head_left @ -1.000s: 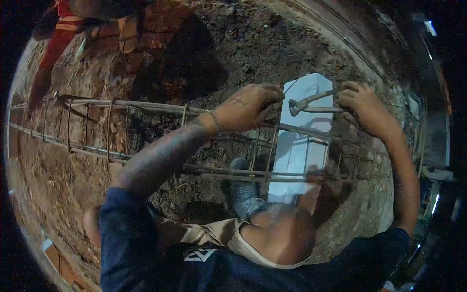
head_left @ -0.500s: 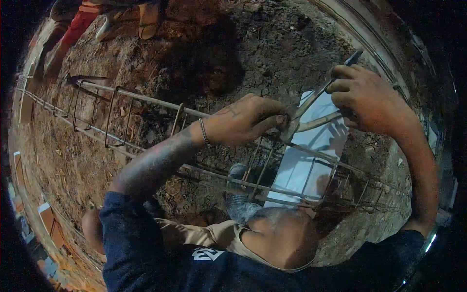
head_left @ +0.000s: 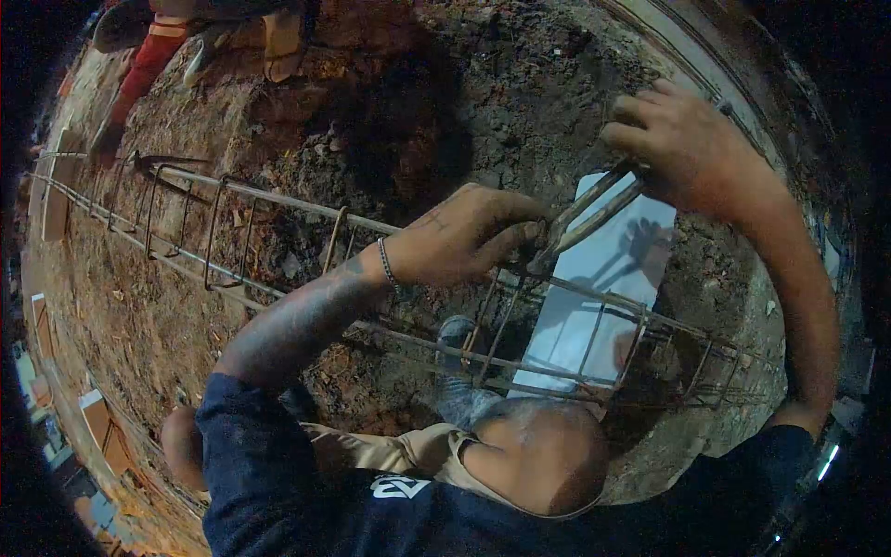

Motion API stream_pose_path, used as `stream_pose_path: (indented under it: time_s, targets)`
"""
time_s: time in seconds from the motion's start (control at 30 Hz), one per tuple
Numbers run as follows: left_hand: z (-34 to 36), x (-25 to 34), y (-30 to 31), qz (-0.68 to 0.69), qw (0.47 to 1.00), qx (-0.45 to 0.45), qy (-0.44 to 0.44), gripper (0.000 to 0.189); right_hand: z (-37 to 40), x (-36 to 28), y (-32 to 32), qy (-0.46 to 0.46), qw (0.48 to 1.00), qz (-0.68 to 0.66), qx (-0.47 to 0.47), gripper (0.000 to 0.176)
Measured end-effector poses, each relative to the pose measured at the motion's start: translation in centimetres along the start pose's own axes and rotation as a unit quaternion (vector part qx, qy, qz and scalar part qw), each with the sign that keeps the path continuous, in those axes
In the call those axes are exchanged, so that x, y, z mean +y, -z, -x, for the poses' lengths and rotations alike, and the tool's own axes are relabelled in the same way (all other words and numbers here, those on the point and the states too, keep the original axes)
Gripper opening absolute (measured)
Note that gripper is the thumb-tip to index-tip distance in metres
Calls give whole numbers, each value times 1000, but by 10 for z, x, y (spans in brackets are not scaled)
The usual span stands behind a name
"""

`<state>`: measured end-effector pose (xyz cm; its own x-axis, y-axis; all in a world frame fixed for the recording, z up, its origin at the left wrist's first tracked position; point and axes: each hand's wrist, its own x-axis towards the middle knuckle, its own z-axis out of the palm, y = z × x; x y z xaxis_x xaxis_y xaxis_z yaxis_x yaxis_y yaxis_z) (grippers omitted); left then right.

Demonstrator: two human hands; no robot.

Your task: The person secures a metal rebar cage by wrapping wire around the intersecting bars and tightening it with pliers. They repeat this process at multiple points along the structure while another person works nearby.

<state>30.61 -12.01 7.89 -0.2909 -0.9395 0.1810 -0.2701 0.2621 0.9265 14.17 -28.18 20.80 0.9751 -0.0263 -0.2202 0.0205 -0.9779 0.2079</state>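
A long rebar cage [head_left: 278, 200] with square stirrups runs across the view. My left hand [head_left: 473, 232] is closed at its top bar, thumb and fingers pinched by the jaws of a pair of pliers; what they pinch is hidden. My right hand [head_left: 668, 148] is wrapped round the handles of the pliers [head_left: 594, 209], which lie close together. The jaws meet the cage bar beside my left fingertips. Behind the cage lies a white board [head_left: 594, 278] with my right hand's shadow on it.
Another person [head_left: 548, 446] in a beige top bends just below the cage. At the top left are a person's legs [head_left: 153, 60] in red and a boot [head_left: 283, 46]. Rough soil [head_left: 520, 84] surrounds the cage. Bricks [head_left: 107, 432] lie at the lower left.
The plier handles have come together from spread apart. My right hand has closed round both and moved slightly up and left. My left hand has barely moved.
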Motion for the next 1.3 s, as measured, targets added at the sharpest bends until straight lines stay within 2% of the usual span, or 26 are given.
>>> stream_pose_path:
  time_s: [0.1,0.17,0.2,0.27,0.4,0.43,0.47,0.5,0.6,0.67,0.7,0.73,0.77,0.8,0.83,0.9,0.93,1.0,1.07,1.1,1.13,1.17,1.2,1.23,1.27,1.3]
  targets:
    - [-1,3,1,-21,1000,-2,-2,27,-2,19,-6,11,997,75,-23,21]
    - [0,4,1,24,998,-14,53,26,-5,26,-7,97,986,136,23,21]
    - [-1,3,0,22,998,-15,54,26,-7,27,-9,96,986,136,25,21]
    - [-5,3,-3,96,991,56,76,29,-13,26,-16,104,978,159,89,16]
    - [-49,7,-17,3,984,79,160,35,-23,23,-10,124,966,178,143,15]
    - [-63,6,-19,212,966,-23,145,32,-25,21,-5,131,959,201,153,14]
    - [-70,5,-21,410,895,-126,125,30,-23,19,-3,138,952,221,162,14]
    - [-69,6,-21,408,895,-127,128,30,-20,18,-5,136,952,220,165,14]
    - [-66,11,-19,440,861,-147,206,29,-10,7,-6,81,961,186,189,22]
    - [-62,17,-24,400,880,-42,251,27,-1,-3,-2,-77,946,139,284,21]
    - [-63,20,-25,397,881,-44,255,27,4,-4,-5,-132,932,120,314,21]
    - [-63,23,-25,357,893,-20,273,26,12,3,-21,-149,886,-189,396,15]
    - [-64,26,-26,317,903,4,290,25,7,9,-38,-186,817,-376,395,18]
    - [-64,27,-29,315,904,2,289,25,1,14,-52,-202,662,-583,425,31]
    - [-66,26,-32,287,921,25,264,26,-5,19,-65,-219,483,-707,468,47]
    - [-65,24,-34,247,940,31,233,29,-46,2,-45,-338,491,-675,435,49]
    - [-61,21,-38,242,947,74,197,27,-50,2,-43,-343,491,-669,440,49]
    - [-54,18,-33,233,953,124,151,27,-62,3,-37,-91,421,-839,334,48]
    - [-48,14,-19,271,955,32,112,20,-70,3,-33,169,302,-918,192,47]
    - [-47,15,-22,272,955,29,111,20,-72,1,-30,291,229,-922,109,47]
    - [-49,16,-24,337,937,25,86,19,-72,1,-23,337,235,-908,82,48]
    - [-51,13,-21,394,909,-39,126,17,-67,0,-22,335,240,-907,85,48]
    - [-54,11,-17,441,875,-100,173,16,-60,1,-22,240,219,-938,122,48]
    - [-57,13,-22,440,875,-107,171,16,-54,-7,-13,141,193,-958,160,48]
    - [-59,16,-32,392,903,-11,175,15,-56,-19,-7,134,192,-958,165,48]
    - [-62,19,-37,337,921,87,174,15,-68,-44,24,-180,342,-827,407,47]
